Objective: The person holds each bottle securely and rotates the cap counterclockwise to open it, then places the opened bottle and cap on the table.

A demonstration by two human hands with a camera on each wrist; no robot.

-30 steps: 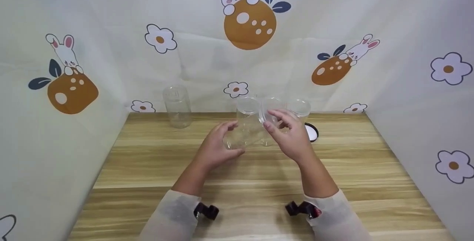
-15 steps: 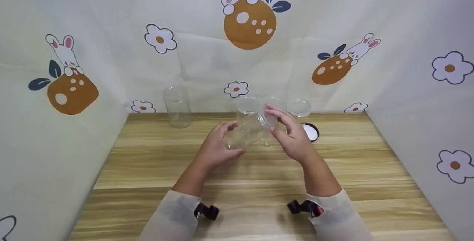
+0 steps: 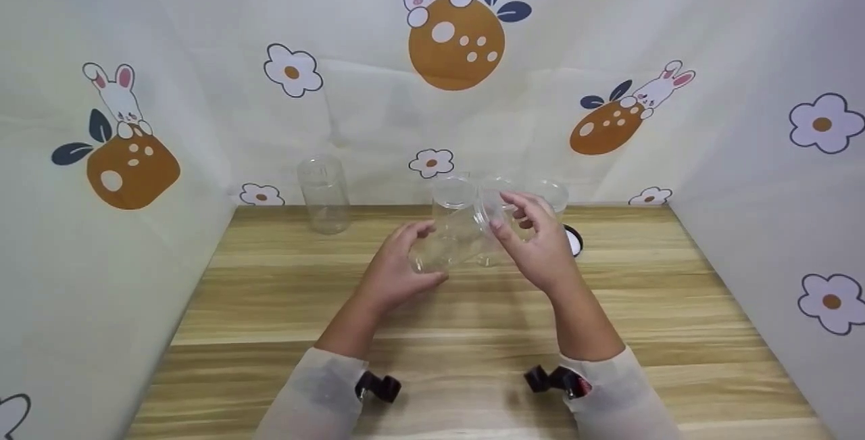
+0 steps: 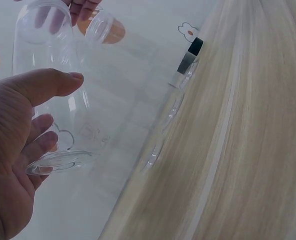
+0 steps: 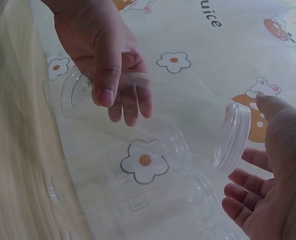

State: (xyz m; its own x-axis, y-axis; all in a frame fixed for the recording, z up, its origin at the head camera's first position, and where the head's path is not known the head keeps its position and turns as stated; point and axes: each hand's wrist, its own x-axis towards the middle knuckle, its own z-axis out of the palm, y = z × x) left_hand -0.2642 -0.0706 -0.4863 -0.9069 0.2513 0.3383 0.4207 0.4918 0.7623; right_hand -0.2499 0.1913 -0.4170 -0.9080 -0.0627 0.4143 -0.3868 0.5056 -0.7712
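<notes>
My left hand [image 3: 392, 267] holds a clear plastic jar [image 3: 456, 234] by its body, tilted with its top toward the right. A clear screw lid [image 5: 233, 137] sits on the jar's upper end. Around that lid my right hand [image 3: 542, 251] hovers with thumb and fingers spread and loosely bent. In the right wrist view a small gap shows between the thumb and the lid; whether a fingertip touches it is hard to tell. The left wrist view shows the left thumb across the jar [image 4: 50, 105] and the fingers behind it.
Behind the hands stand several upright clear jars with clear tops, including one jar [image 3: 454, 193] and another jar [image 3: 553, 194]. Apart at the back left is a further clear jar [image 3: 324, 200]. A black-rimmed white disc [image 3: 576, 242] lies partly behind the right hand. Patterned cloth [image 3: 365, 115] walls the wooden table [image 3: 459, 372].
My right hand moved in onto the lid half a second ago, and has since turned and drawn slightly right, its fingers loosening. The left hand and its jar have stayed nearly still.
</notes>
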